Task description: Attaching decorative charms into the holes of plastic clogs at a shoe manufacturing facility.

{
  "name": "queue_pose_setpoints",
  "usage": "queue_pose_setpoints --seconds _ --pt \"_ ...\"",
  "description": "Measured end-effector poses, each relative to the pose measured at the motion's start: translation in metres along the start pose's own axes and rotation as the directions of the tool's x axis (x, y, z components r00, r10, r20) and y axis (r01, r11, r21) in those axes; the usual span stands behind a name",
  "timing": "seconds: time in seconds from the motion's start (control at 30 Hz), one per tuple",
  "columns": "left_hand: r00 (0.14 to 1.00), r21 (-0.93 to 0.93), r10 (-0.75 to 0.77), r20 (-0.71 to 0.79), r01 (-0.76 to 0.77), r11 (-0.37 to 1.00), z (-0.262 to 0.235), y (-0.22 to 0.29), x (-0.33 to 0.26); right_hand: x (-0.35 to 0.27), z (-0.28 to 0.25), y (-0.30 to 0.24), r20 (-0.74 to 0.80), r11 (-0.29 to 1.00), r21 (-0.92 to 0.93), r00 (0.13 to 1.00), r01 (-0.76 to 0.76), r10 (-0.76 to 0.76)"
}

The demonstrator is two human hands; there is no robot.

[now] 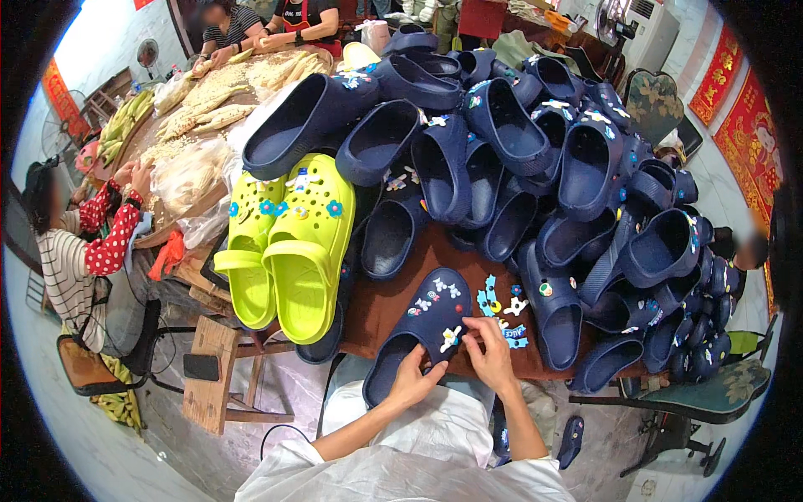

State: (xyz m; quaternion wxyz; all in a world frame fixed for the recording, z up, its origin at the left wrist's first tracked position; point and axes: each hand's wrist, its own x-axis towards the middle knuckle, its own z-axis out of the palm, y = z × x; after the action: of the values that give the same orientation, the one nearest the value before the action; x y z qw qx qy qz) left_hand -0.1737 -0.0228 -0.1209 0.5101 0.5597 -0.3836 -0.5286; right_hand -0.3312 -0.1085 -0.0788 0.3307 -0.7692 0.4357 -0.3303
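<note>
A navy foam clog (428,322) lies tilted at the near table edge, toe pointing away, its upper dotted with small charms. My left hand (412,381) grips it by the side near the foot opening, thumb on the upper. Close to the clog's right side is my right hand (489,356), index finger and thumb bent and slightly apart, with nothing visible between them. A white figure charm (450,338) sits on the upper beside these fingers. Just beyond the right hand, loose blue, yellow and white charms (488,294) lie on the brown cloth, partly hidden by the hand.
A large heap of navy clogs (485,167) covers the table's back and right. Lime-green clogs (308,243) with flower charms stand at left. A wooden stool (205,376) carries a phone. Beyond, people sit around a table of corn (209,109). A chair (703,389) stands right.
</note>
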Motion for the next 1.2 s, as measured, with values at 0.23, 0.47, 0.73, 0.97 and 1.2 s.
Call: queue_pose_setpoints --seconds 0.23,0.47,0.73,0.97,1.2 --pt "0.997 0.281 -0.027 -0.078 0.048 0.958 0.003 -0.008 -0.003 0.021 0.006 0.0 0.1 0.996 -0.081 0.995 0.021 -0.013" --pt "0.967 0.093 0.139 -0.214 -0.122 0.988 0.001 -0.034 -0.006 0.034 0.007 -0.009 0.107 0.994 -0.066 0.991 0.082 -0.074" --pt "0.959 -0.108 0.094 -0.269 -0.127 0.986 0.007 0.006 -0.015 0.027 0.013 -0.012 0.002 0.994 0.108 1.0 -0.018 0.017" --pt "0.956 -0.201 0.199 -0.215 -0.243 0.949 0.021 0.024 0.002 -0.008 0.021 0.007 -0.06 0.971 0.228 0.994 -0.077 0.093" --pt "0.939 -0.211 0.264 -0.222 -0.31 0.927 0.027 0.043 0.021 -0.039 0.03 0.008 0.08 0.938 0.323 0.991 -0.124 0.104"
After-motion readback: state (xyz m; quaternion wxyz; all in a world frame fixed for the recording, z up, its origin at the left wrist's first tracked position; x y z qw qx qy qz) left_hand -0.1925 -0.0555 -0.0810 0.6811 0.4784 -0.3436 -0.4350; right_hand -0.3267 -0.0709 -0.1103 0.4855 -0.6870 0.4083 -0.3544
